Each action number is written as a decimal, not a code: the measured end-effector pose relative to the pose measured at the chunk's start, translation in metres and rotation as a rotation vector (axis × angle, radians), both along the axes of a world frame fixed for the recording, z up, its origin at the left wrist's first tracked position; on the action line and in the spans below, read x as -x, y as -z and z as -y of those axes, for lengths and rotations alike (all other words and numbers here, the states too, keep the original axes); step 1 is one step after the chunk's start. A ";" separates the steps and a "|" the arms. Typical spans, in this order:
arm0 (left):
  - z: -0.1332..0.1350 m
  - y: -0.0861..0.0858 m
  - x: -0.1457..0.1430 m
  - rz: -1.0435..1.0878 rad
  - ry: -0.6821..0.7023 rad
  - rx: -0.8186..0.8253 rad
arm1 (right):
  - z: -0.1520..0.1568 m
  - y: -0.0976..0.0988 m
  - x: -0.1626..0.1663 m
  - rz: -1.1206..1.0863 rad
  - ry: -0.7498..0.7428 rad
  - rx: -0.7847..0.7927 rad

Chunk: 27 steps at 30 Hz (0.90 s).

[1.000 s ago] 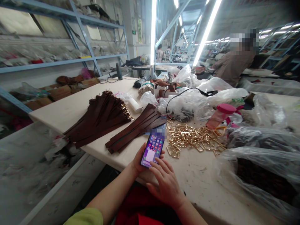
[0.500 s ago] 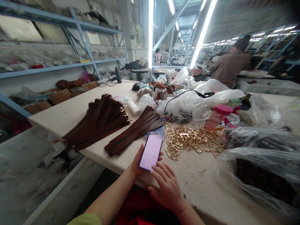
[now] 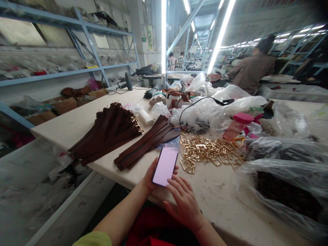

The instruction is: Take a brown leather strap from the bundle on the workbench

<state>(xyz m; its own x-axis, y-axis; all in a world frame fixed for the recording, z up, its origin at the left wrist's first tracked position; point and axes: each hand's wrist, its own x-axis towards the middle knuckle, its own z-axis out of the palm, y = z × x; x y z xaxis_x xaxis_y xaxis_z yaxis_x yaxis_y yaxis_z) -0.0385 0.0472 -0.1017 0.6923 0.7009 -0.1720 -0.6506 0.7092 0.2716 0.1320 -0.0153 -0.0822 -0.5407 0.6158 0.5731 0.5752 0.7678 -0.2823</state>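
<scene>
In the head view, I see the smartphone (image 3: 165,167) resting in the left hand (image 3: 151,174), over the near edge of the white table (image 3: 215,198). The fingers of that hand grasp it from beneath, with the thumb along one long edge and fingertips showing at the other; its screen glows pale lilac. I find the right hand (image 3: 183,200) at five o'clock from the phone, its fingers loose and slightly bent, the foremost fingertip over the screen's lower corner. I cannot tell whether that fingertip touches the glass.

Taking the phone as my clock centre, I see a small stack of dark brown strips (image 3: 143,145) at eleven o'clock, lying partly on a blue sheet (image 3: 173,141). A larger fanned bundle of brown strips (image 3: 105,133) lies at ten, gold-coloured fittings showing at its far end. Loose gold-coloured rectangular buckles (image 3: 207,150) spread between two and three, near the phone. The pink-lidded bottle (image 3: 234,128) stands tilted at two, and a clear plastic bag with dark contents (image 3: 287,194) lies past three. Farther back, blue metal shelving (image 3: 51,75) stands at ten, and a co-worker in a brownish top (image 3: 253,73) is between one and two.
</scene>
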 end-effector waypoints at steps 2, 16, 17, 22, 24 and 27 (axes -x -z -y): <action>0.000 0.001 0.000 0.001 -0.009 -0.007 | 0.000 0.000 0.000 0.003 -0.003 -0.004; 0.000 0.002 0.001 -0.001 -0.019 -0.018 | 0.001 0.001 0.002 0.001 -0.003 0.001; 0.000 0.003 0.001 -0.001 -0.021 -0.018 | 0.001 0.001 0.002 0.005 -0.004 0.000; 0.000 0.002 0.001 0.001 -0.015 -0.008 | 0.001 0.001 0.002 0.017 0.000 -0.009; 0.001 0.001 0.001 0.005 -0.006 0.004 | 0.001 0.001 0.002 0.023 -0.002 -0.010; 0.001 -0.002 0.001 0.001 -0.006 0.019 | 0.001 0.000 0.002 0.026 -0.009 -0.006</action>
